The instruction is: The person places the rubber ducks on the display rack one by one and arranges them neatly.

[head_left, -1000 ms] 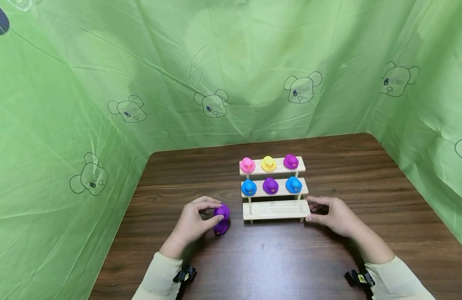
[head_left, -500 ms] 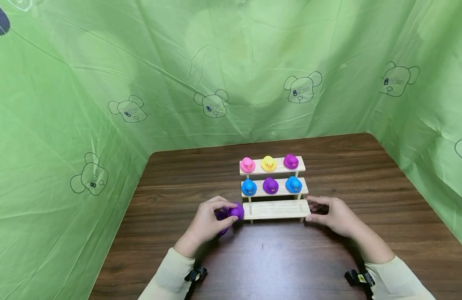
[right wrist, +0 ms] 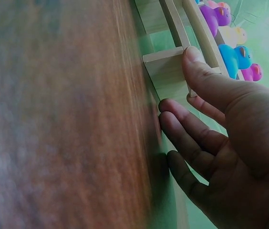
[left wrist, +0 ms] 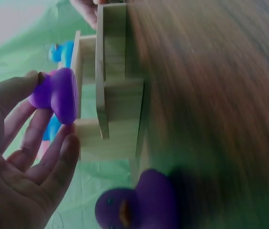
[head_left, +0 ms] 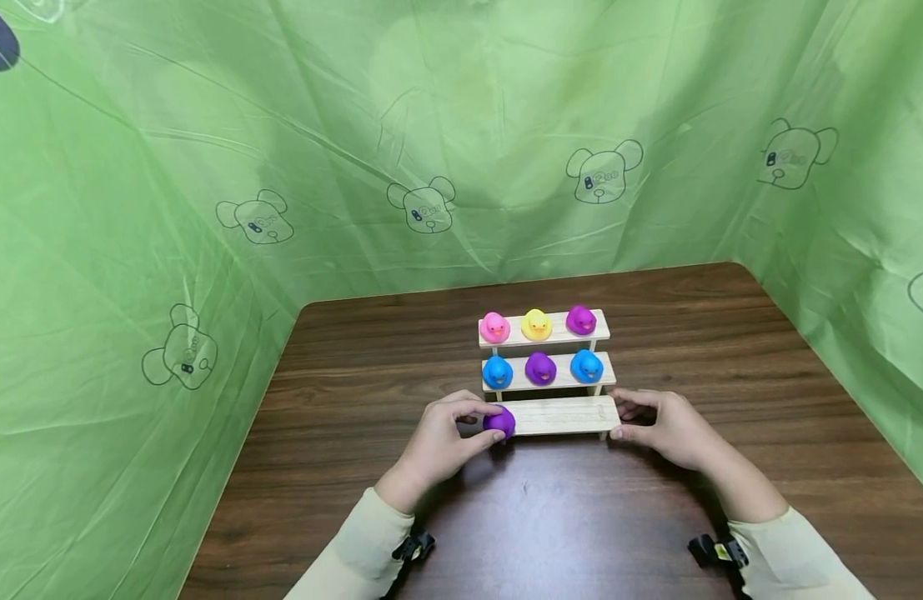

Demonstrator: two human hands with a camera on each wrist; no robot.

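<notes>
My left hand (head_left: 444, 440) pinches a purple rubber duck (head_left: 500, 422) between thumb and fingers, over the left end of the lowest step of a three-tier wooden display stand (head_left: 566, 416). In the left wrist view the held duck (left wrist: 64, 97) appears just off the step. A second purple duck (left wrist: 156, 200) is on the table beside the stand's left end; my left hand hides it in the head view. With thumb and index finger, my right hand (head_left: 673, 431) holds the right end of the lowest step, its other fingers loosely bent below.
On the top tier sit a pink duck (head_left: 494, 327), a yellow duck (head_left: 537, 325) and a purple duck (head_left: 581, 320). The middle tier bears a blue duck (head_left: 498, 372), a purple duck (head_left: 541, 368) and another blue duck (head_left: 586, 367). Green sheeting (head_left: 499, 125) surrounds the brown table (head_left: 371, 350).
My left hand has lifted one purple duck off the other and carried it right, over the lowest step's left end. My right hand has stayed at the stand's right end.
</notes>
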